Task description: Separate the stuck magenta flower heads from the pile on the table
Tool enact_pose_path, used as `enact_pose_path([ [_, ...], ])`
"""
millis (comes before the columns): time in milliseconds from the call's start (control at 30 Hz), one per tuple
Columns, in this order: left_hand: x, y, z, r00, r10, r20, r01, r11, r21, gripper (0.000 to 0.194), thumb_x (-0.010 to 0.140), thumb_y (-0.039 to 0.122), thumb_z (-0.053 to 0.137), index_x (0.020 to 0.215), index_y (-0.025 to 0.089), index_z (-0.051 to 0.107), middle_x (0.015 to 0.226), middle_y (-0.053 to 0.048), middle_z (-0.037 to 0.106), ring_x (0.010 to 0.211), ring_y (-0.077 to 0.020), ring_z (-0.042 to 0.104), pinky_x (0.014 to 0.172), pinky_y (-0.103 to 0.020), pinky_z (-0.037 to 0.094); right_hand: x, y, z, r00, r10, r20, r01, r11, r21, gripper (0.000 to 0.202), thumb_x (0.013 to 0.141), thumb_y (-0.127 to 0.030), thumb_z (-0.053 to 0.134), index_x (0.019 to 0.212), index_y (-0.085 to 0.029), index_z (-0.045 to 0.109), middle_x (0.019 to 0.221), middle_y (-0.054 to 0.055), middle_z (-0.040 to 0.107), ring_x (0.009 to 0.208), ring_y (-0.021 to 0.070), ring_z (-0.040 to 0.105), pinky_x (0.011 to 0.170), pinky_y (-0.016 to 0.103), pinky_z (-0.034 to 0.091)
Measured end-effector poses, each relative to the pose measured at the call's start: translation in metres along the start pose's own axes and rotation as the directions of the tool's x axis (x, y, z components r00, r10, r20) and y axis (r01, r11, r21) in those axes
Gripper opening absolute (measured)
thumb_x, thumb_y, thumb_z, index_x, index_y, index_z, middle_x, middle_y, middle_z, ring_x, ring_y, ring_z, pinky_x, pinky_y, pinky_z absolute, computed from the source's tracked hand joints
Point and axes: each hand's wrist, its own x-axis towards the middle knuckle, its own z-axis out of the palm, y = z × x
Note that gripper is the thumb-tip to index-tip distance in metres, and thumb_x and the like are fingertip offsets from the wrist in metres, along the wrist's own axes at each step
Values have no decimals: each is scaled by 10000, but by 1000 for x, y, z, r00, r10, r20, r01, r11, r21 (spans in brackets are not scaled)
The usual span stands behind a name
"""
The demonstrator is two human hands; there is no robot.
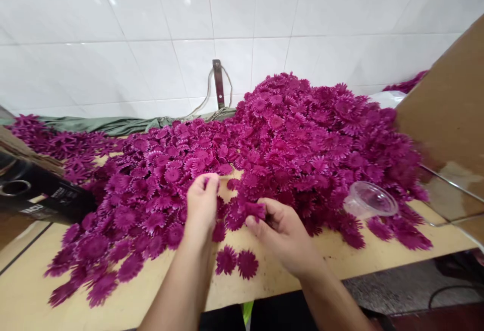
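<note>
My right hand [282, 230] pinches a folded magenta artificial flower [255, 210] between thumb and fingers, just above the table. To its left, my left hand [203, 197] is closed with thumb against fingers; a speck of magenta shows in it, but what it holds is too small to make out. Both hands are over the front of a large heap of loose magenta flower heads [295, 129]. Two single flower heads [247, 264] lie flat on the table between my forearms.
The wooden table [260, 290] runs along a white tiled wall [132, 8]. At right are a clear plastic tub [372, 201] and a brown cardboard box [442, 104]. A black box [41, 192] stands at left. Green cloth [113, 125] and a metal bracket [218, 84] are behind the heap.
</note>
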Motion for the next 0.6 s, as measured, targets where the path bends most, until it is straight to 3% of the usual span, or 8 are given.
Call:
enact_pose_path([
  [33,1,2,-3,1000,16,-16,-16,1000,18,113,680,274,593,681,161,582,549,65,492,530,-84,428,555,-203,356,-2,-1,-1,1000,2,7,-2,1000,-8,262,764,-362,564,629,-179,435,599,-41,363,557,85,324,512,231,293],
  [100,-1,10,-7,983,24,179,-40,995,86,135,690,296,600,706,163,606,596,47,539,560,-92,459,574,-209,368,-2,-3,-5,1000,20,17,-20,1000,9,274,763,-381,561,632,-177,433,600,-42,360,554,81,319,512,229,289],
  [167,-9,17,-7,898,5,441,-73,988,138,134,701,287,592,733,163,632,666,18,592,621,-111,502,606,-221,385,2,-4,-10,998,50,45,-53,997,52,303,749,-415,564,625,-178,424,586,-49,346,536,74,296,491,222,268],
  [233,-17,20,-4,823,-14,568,-98,981,166,109,695,253,591,739,165,637,679,12,602,635,-120,511,616,-227,390,5,-3,-14,995,76,68,-81,994,70,337,735,-442,567,604,-183,395,561,-61,322,514,68,266,466,216,239],
  [333,-25,18,1,840,22,542,-146,971,187,66,688,222,577,663,166,603,621,21,572,609,-120,498,605,-230,386,7,-1,-15,994,84,70,-86,996,27,349,743,-428,555,582,-191,355,545,-67,306,505,66,257,457,215,231],
  [467,-30,12,9,906,121,405,-222,952,210,88,691,209,542,619,167,568,599,17,564,616,-134,510,613,-243,394,7,-4,-11,1000,-5,11,7,989,-147,297,780,-343,516,588,-190,350,571,-57,317,535,76,293,487,221,269],
  [533,-28,12,11,919,182,351,-277,930,243,88,683,198,537,604,170,562,602,15,569,627,-140,516,627,-250,397,3,-9,-8,998,-54,-32,44,965,-260,286,792,-303,497,585,-195,332,569,-55,308,535,80,295,486,224,271],
  [600,-20,13,7,935,233,269,-309,906,289,102,691,199,528,595,175,550,598,19,558,621,-137,508,621,-247,391,-6,-16,-7,996,-84,2,80,944,-320,275,797,-269,480,586,-198,320,564,-53,314,530,82,309,481,221,280],
])
